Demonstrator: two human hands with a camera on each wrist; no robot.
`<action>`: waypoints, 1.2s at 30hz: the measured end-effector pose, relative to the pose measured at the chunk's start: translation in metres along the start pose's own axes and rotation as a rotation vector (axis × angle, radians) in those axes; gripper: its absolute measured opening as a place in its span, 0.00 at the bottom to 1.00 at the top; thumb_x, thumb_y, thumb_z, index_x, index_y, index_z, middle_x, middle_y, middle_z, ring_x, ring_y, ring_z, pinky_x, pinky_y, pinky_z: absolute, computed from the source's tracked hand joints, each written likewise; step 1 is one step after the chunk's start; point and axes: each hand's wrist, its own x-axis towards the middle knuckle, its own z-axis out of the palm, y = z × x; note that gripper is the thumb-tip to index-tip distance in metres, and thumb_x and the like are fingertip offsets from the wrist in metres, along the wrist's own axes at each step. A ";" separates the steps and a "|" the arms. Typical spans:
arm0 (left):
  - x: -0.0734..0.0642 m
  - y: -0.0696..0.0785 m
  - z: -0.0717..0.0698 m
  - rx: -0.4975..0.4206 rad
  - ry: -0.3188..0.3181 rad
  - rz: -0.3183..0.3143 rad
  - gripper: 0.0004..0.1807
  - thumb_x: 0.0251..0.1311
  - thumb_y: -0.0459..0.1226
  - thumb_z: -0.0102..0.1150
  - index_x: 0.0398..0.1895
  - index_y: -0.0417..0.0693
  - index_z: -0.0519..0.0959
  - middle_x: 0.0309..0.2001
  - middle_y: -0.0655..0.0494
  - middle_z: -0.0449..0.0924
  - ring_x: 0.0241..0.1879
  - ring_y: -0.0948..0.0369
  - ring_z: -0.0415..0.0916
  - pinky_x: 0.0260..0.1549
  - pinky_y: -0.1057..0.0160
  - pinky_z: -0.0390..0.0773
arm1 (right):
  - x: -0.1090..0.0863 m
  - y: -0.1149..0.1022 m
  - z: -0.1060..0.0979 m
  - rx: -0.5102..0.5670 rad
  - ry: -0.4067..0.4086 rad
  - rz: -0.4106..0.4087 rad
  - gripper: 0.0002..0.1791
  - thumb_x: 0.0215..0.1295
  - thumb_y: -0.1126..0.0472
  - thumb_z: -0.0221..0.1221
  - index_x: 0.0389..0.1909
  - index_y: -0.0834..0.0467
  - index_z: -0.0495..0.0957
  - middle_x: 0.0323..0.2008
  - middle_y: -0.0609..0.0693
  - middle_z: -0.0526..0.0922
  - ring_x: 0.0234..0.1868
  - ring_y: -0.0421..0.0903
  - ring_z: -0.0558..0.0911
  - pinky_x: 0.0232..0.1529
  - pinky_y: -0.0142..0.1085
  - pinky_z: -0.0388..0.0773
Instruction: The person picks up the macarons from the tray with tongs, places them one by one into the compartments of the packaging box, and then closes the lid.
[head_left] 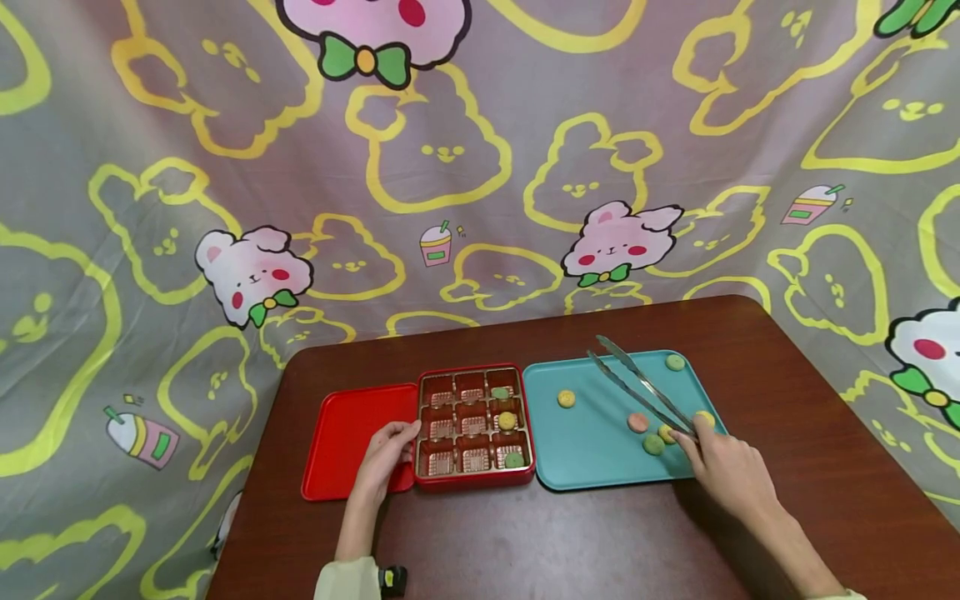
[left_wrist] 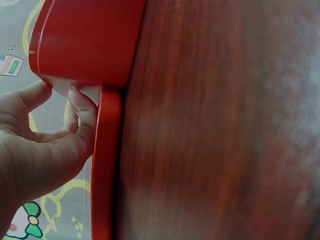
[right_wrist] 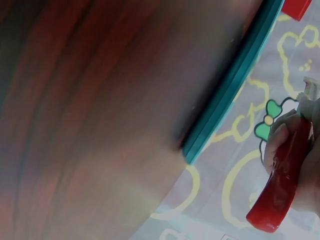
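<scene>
My left hand [head_left: 390,454] rests its fingertips against the left side of a red box [head_left: 474,481], near the rim. Inside the box a clear plastic insert divides it into compartments. Its right column holds a green round cookie [head_left: 500,392] at the back, a yellow one [head_left: 507,421] in the middle and another green one [head_left: 513,460] in front. My right hand [head_left: 731,471] grips metal tongs [head_left: 645,387] by their red handle [right_wrist: 280,185]. The tongs' arms stand apart above a teal tray [head_left: 592,458], with nothing between their tips.
Several round cookies lie on the tray: a yellow one [head_left: 566,398] at left, a pink one [head_left: 637,422] and a green one [head_left: 653,444] near the tongs, another green one [head_left: 675,362] at the back. A red lid [head_left: 352,433] lies left of the box on the brown table [head_left: 480,542].
</scene>
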 end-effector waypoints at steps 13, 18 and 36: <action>0.003 -0.003 0.000 -0.005 -0.004 0.000 0.13 0.72 0.39 0.61 0.43 0.36 0.76 0.30 0.56 0.75 0.27 0.62 0.70 0.28 0.68 0.74 | -0.004 0.024 -0.007 -0.031 -0.051 0.114 0.20 0.72 0.56 0.65 0.32 0.60 0.64 0.12 0.46 0.56 0.12 0.47 0.61 0.13 0.42 0.59; 0.003 -0.003 0.001 -0.006 -0.004 -0.002 0.12 0.72 0.38 0.62 0.43 0.36 0.76 0.30 0.55 0.75 0.27 0.62 0.70 0.29 0.68 0.74 | -0.005 0.034 -0.009 -0.021 -0.078 0.180 0.19 0.74 0.54 0.63 0.34 0.62 0.66 0.12 0.50 0.63 0.13 0.55 0.69 0.12 0.53 0.65; 0.000 0.000 0.000 -0.002 -0.010 0.002 0.16 0.72 0.40 0.62 0.47 0.33 0.75 0.31 0.55 0.76 0.29 0.62 0.71 0.29 0.68 0.75 | -0.009 0.057 -0.017 -0.015 -0.251 0.359 0.27 0.79 0.46 0.55 0.30 0.66 0.66 0.15 0.56 0.69 0.15 0.56 0.73 0.16 0.54 0.70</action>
